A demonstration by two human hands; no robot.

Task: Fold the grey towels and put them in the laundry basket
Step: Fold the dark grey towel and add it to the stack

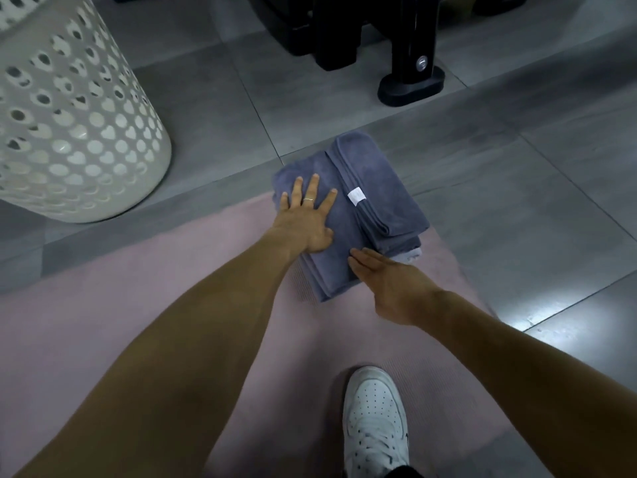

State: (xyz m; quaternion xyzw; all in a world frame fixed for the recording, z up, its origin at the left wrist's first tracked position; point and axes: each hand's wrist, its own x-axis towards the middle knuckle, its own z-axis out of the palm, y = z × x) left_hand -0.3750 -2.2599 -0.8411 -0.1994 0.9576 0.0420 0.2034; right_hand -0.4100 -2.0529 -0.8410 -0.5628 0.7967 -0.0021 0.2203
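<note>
Head view showed a stack of folded grey towels [348, 215] lying at the far end of a pink mat [172, 305], partly over its edge onto the grey tiled floor [517, 201]. The left hand [306, 219] lay flat on the stack's left half, fingers [312, 188] straight and spread, a thin ring on one of them. The right hand [389, 281] rested at the stack's near right edge, its fingers straight and together, touching the cloth and gripping nothing. The towels looked soft and plush, with a narrow folded piece along the top carrying a small white label [356, 195]. A white perforated plastic laundry basket [69, 115] stood well apart to the left. A white shoe [375, 419] rested on the mat.
</note>
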